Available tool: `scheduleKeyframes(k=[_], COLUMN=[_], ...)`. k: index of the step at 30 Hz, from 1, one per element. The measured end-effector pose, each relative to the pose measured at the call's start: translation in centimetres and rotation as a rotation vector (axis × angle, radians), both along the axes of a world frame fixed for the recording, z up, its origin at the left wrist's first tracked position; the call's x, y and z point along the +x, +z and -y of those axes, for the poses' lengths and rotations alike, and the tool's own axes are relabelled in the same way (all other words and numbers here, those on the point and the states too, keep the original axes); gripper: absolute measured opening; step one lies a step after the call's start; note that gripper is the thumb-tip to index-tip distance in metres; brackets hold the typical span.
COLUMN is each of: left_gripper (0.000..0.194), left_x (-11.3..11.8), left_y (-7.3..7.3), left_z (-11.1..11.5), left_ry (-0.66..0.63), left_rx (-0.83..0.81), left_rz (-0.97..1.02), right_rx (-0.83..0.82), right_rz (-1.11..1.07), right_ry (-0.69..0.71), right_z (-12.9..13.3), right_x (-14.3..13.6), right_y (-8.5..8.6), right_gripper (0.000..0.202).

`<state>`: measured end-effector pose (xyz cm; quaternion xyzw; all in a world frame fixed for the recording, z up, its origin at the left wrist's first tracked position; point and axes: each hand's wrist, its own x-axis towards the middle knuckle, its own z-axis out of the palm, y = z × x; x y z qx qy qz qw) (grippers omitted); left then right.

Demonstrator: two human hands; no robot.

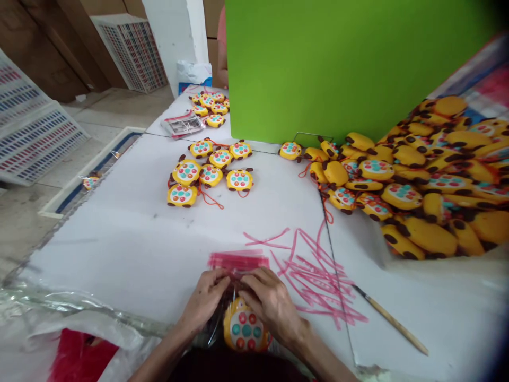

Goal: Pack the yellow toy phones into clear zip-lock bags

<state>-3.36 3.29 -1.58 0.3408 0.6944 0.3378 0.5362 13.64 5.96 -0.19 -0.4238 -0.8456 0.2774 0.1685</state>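
Observation:
A yellow toy with red and teal buttons lies in a clear plastic bag at the table's near edge. The bag's pink-red strip lies just beyond my fingers. My left hand is closed on the left side of the bag's upper part, thumb against fingers. My right hand grips the bag's upper right part, its fingers over the top of the toy. Plastic hides part of the toy.
Several yellow toys lie mid-table, with more beyond near flat plastic packs. A large toy heap fills the right. A green panel stands behind. A wooden-handled tool lies at right. Part of a person shows behind the panel.

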Motion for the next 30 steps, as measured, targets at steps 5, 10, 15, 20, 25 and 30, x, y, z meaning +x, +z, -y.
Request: scheduleKeyframes(k=[5,10,15,20,25,30], left_gripper=[0.027,0.026,0.023,0.024,0.026,0.024], left_x=[0.5,0.9,0.5,-0.6,-1.1,-1.1], left_y=[0.7,1.7,0.9,-0.2,-0.6,-0.4], left_z=[-0.2,-0.3,0.3,0.7,0.8,0.5], left_ry=[-0.042,-0.281,-0.292,-0.198,-0.169,-0.145], left_rx=[0.036,0.197,0.221,0.120,0.048,-0.011], left_rz=[0.018,-0.086,-0.131,0.103,0.172,0.189], right_rx=[0.146,0.209,0.112,0.107,-0.092,-0.644], right_rz=[0.069,0.144,0.027,0.171,0.588,0.322], right_ry=[0.009,0.007,-0.197,-0.594,-0.807,-0.352], right_z=[-0.6,-1.1,-2.1,-2.7,-0.8,1.4], right_x=[-2.0,-3.2,-0.2,10.3,17.8,16.4], right_y=[0.2,0.0,0.1,-1.1,-0.4,2.0], right_gripper=[0.011,0.014,0.015,0.017,0.021,0.015])
